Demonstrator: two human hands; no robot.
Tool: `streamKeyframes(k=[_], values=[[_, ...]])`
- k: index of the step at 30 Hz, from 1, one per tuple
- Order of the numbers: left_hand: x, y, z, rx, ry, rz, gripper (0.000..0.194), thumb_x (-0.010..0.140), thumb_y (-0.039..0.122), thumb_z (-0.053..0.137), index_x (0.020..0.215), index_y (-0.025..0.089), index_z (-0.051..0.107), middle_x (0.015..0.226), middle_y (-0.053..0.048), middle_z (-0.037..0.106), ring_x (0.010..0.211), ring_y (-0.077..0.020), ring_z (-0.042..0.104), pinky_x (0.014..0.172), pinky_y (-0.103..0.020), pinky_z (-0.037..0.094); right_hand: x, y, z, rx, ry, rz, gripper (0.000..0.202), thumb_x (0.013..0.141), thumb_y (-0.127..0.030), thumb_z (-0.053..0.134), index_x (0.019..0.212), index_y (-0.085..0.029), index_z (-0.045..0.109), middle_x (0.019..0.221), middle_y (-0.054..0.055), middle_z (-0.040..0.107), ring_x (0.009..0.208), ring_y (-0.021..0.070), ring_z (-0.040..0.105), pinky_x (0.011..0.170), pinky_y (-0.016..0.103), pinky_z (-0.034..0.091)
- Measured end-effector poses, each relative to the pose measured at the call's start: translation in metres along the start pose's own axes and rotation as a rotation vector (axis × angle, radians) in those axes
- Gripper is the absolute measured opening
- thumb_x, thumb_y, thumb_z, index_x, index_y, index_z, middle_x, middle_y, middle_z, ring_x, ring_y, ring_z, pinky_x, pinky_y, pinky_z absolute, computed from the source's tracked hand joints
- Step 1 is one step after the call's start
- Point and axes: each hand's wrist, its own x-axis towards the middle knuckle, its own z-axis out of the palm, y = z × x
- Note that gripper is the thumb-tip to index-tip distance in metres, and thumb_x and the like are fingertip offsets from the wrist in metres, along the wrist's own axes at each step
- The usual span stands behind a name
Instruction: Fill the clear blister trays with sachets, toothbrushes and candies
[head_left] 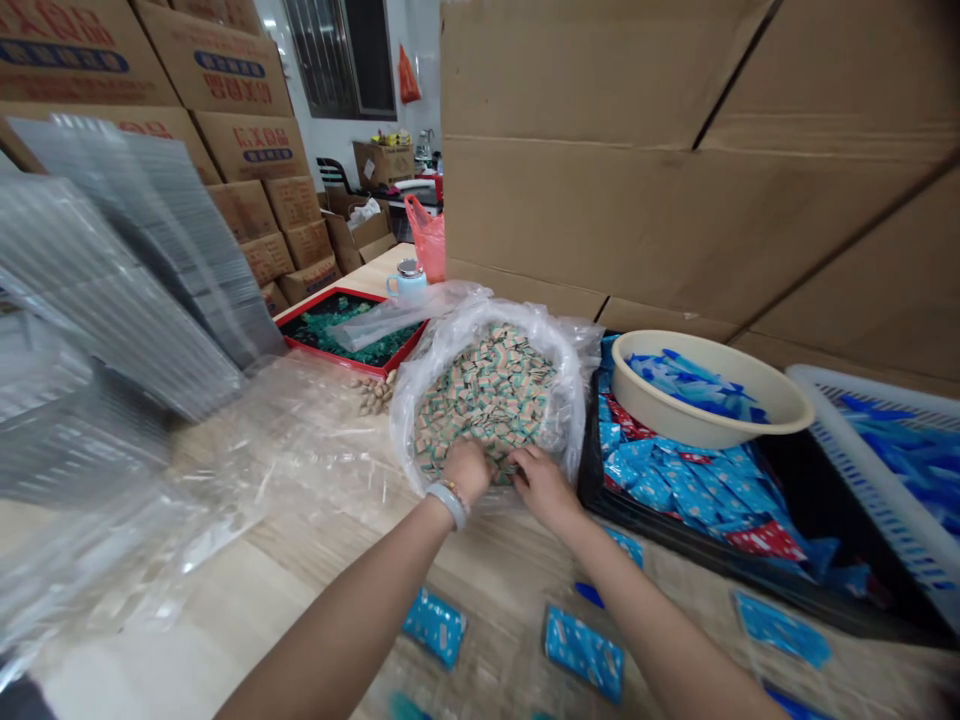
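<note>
A clear plastic bag [403, 405] with its mouth rolled open holds many small square packets [491, 385], beige with green and orange marks. My left hand [466, 468], with a pale band at the wrist, reaches over the bag's near rim, fingers curled down among the packets. Beside it, my right hand [544, 482] is bent inward at the near right of the pile, its fingers drawn together. Both sets of fingertips are partly hidden, so what they grip cannot be made out. Below my forearms lie blue patterned sachets [583, 652] on the wooden table [330, 590].
On the right, a black crate [592, 480] holds blue and red sachets under a cream basin [720, 425] of blue pieces; a white basket [840, 440] stands beyond. Left are a red-rimmed tray [337, 357], a mug [409, 282] and stacked clear plastic trays [112, 260]. Cardboard [600, 200] rises behind.
</note>
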Motion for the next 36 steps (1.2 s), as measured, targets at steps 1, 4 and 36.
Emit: streamKeyframes(k=[1, 4, 36], values=[[-0.002, 0.002, 0.000, 0.001, 0.009, 0.014, 0.019, 0.062, 0.009, 0.050, 0.078, 0.008, 0.061, 0.085, -0.016, 0.058, 0.080, -0.0232, 0.055, 0.070, -0.031, 0.041, 0.000, 0.001, 0.000, 0.003, 0.001, 0.000, 0.022, 0.070, -0.007, 0.044, 0.083, -0.018, 0.057, 0.089, 0.005, 0.054, 0.087, 0.0165, 0.049, 0.075, 0.026, 0.037], [-0.009, 0.004, -0.004, -0.025, 0.023, 0.100, 0.024, 0.065, 0.007, 0.046, 0.085, 0.011, 0.058, 0.083, -0.011, 0.058, 0.077, -0.0190, 0.054, 0.070, -0.028, 0.041, -0.002, 0.002, 0.000, 0.004, -0.003, 0.005, 0.019, 0.072, -0.010, 0.046, 0.085, -0.018, 0.058, 0.089, 0.006, 0.054, 0.087, 0.0167, 0.049, 0.076, 0.027, 0.037], [0.012, 0.024, -0.006, 0.070, -0.126, 0.398, 0.027, 0.067, 0.007, 0.048, 0.089, 0.016, 0.061, 0.089, -0.008, 0.057, 0.088, -0.0191, 0.050, 0.080, -0.027, 0.038, -0.016, 0.011, -0.007, -0.068, -0.005, 0.091, 0.023, 0.074, -0.008, 0.041, 0.091, -0.015, 0.057, 0.091, 0.009, 0.055, 0.085, 0.0175, 0.051, 0.076, 0.026, 0.039]])
